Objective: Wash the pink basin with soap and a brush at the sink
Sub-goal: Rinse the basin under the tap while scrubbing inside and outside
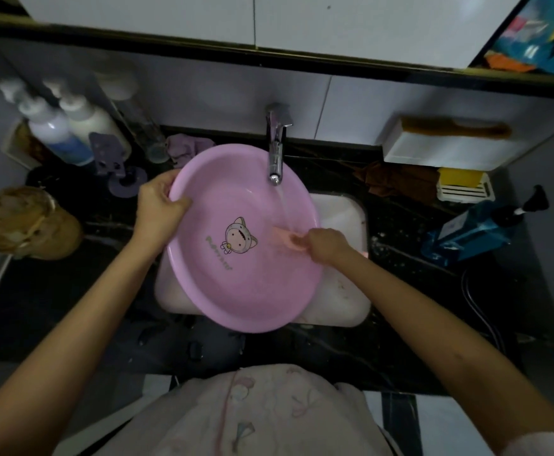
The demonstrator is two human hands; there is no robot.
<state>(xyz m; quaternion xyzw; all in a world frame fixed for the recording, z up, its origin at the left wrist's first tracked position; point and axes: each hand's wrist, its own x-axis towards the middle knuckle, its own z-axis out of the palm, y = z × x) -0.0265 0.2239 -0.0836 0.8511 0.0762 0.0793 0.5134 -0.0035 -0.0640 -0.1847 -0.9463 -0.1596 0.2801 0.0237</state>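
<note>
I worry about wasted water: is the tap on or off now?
On. A stream of water falls from the tap spout into the pink basin.

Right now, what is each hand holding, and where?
The left hand grips the pink basin by its far-left rim; the right hand holds the pink brush at its near end, inside the basin.

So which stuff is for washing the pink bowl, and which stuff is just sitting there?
For the washing: pink basin, gripped at its rim by the left hand; pink brush in the right hand; running tap; white sink.
Just sitting there: two pump bottles, purple cloth, brown cloth, brown comb, blue pump bottle.
</note>
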